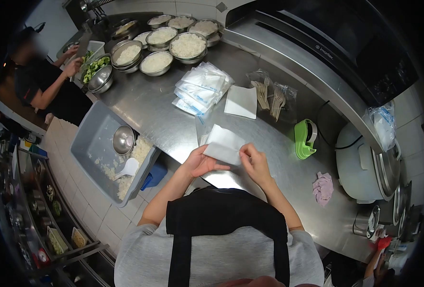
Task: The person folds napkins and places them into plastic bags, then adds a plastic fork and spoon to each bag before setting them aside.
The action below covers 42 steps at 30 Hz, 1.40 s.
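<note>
A folded white paper napkin [224, 144] is held over the front of the steel counter. My left hand [198, 162] has its thumb at the napkin's left edge, with the other fingers stretched out beneath it. With bent fingers, my right hand [255, 163] pinches the lower right corner. Just behind the napkin lies a clear plastic bag [202, 125], partly hidden by it. Farther back are a stack of white napkins [240, 102] and a pile of flat white packets in clear wrapping [203, 87]. Wooden forks [278, 102] lie in open plastic bags to the right.
Metal bowls of rice [188, 45] crowd the counter's back left. A grey tub [90, 138] with rice, a bowl and a white paddle stands left. Right are a green tape dispenser [304, 142], a pink cloth [323, 189] and a large cooker [360, 165]. A co-worker [42, 81] handles greens.
</note>
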{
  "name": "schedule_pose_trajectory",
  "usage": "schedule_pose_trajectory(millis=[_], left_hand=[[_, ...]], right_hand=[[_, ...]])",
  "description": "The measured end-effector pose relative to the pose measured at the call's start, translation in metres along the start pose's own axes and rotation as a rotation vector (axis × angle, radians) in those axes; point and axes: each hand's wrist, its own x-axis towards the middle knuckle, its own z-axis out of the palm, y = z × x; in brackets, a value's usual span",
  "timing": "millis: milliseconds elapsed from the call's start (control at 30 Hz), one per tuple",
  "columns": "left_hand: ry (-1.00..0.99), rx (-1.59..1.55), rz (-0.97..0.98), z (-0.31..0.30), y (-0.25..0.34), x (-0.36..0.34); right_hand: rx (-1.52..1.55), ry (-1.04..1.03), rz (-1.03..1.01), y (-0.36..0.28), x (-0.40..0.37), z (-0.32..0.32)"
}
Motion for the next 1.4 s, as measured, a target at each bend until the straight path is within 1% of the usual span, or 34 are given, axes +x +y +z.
schedule_pose_trajectory(millis=[33, 67, 133, 167, 233, 300, 367, 433, 467, 533, 567, 633, 667, 700, 733, 767, 800, 833, 867, 900, 967, 1000, 1067, 1133, 1200, 1267, 1400], left_hand=[[0.020, 0.038, -0.012, 0.003, 0.000, -0.008], [0.021, 0.036, -0.006, 0.003, -0.001, -0.013], [-0.027, 0.130, -0.068, 0.003, -0.003, -0.024], [-0.019, 0.098, -0.062, 0.005, -0.006, -0.028], [-0.010, 0.101, -0.047, 0.007, -0.008, -0.035], [-0.001, 0.101, -0.038, 0.009, -0.011, -0.041], [0.087, 0.084, -0.050, 0.011, -0.013, -0.046], [0.088, 0.109, -0.059, 0.010, -0.016, -0.049], [0.087, 0.135, -0.063, 0.010, -0.016, -0.051], [0.099, 0.149, -0.077, 0.007, -0.019, -0.055], [0.110, 0.163, -0.085, 0.006, -0.020, -0.057], [0.114, 0.147, -0.099, 0.005, -0.021, -0.060], [0.121, 0.129, -0.107, 0.005, -0.022, -0.061], [0.119, 0.129, -0.112, -0.001, -0.024, -0.062], [0.060, 0.139, -0.085, -0.006, -0.025, -0.062], [0.001, 0.148, -0.057, -0.010, -0.027, -0.061], [-0.002, 0.147, -0.060, -0.013, -0.029, -0.061], [-0.015, 0.031, -0.031, -0.007, -0.030, -0.060], [-0.028, -0.085, 0.000, -0.002, -0.032, -0.059], [-0.029, -0.087, -0.001, 0.001, -0.033, -0.058], [0.108, 0.337, 0.111, 0.005, -0.035, -0.055], [0.108, 0.336, 0.109, 0.008, -0.036, -0.053], [0.270, 0.472, 0.112, 0.015, -0.039, -0.047], [0.306, 0.473, 0.134, 0.015, -0.045, -0.044], [0.342, 0.475, 0.157, 0.017, -0.047, -0.042], [0.428, 0.484, 0.183, 0.020, -0.049, -0.041], [0.454, 0.486, 0.205, 0.019, -0.050, -0.040]], right_hand=[[-0.001, 0.039, -0.027, 0.001, 0.003, 0.001], [-0.002, 0.033, -0.030, 0.002, 0.004, 0.002], [0.042, 0.081, -0.065, 0.002, 0.006, 0.008], [0.045, 0.076, -0.069, 0.002, 0.005, 0.010], [0.044, 0.079, -0.005, 0.002, 0.004, 0.015], [0.048, 0.089, -0.009, 0.003, 0.002, 0.018], [0.051, 0.103, -0.008, -0.002, -0.001, 0.018], [-0.038, 0.032, 0.052, -0.011, -0.003, 0.013], [-0.038, 0.035, 0.056, -0.009, -0.003, 0.013], [-0.097, 0.151, -0.315, 0.000, -0.002, 0.016], [-0.098, 0.156, -0.310, 0.004, -0.003, 0.017], [0.150, 0.061, -0.293, 0.009, -0.005, 0.018], [0.148, 0.066, -0.289, 0.009, -0.007, 0.018], [0.246, 0.015, -0.117, 0.009, -0.011, 0.017], [0.342, -0.037, 0.055, 0.009, -0.015, 0.017], [0.340, -0.034, 0.057, 0.009, -0.017, 0.017], [0.296, -0.014, 0.107, 0.009, -0.019, 0.017], [0.252, 0.005, 0.155, 0.008, -0.020, 0.017], [0.250, 0.006, 0.157, 0.006, -0.021, 0.016], [0.242, 0.030, 0.145, 0.004, -0.022, 0.015], [0.233, 0.053, 0.136, 0.003, -0.024, 0.015], [0.209, 0.063, 0.118, 0.005, -0.025, 0.015], [0.185, 0.075, 0.103, 0.002, -0.028, 0.013], [0.200, 0.066, 0.162, -0.007, -0.029, 0.011], [0.211, 0.078, 0.154, -0.006, -0.030, 0.014], [0.223, 0.086, 0.146, -0.005, -0.032, 0.015], [0.198, 0.101, 0.160, -0.003, -0.034, 0.017]])
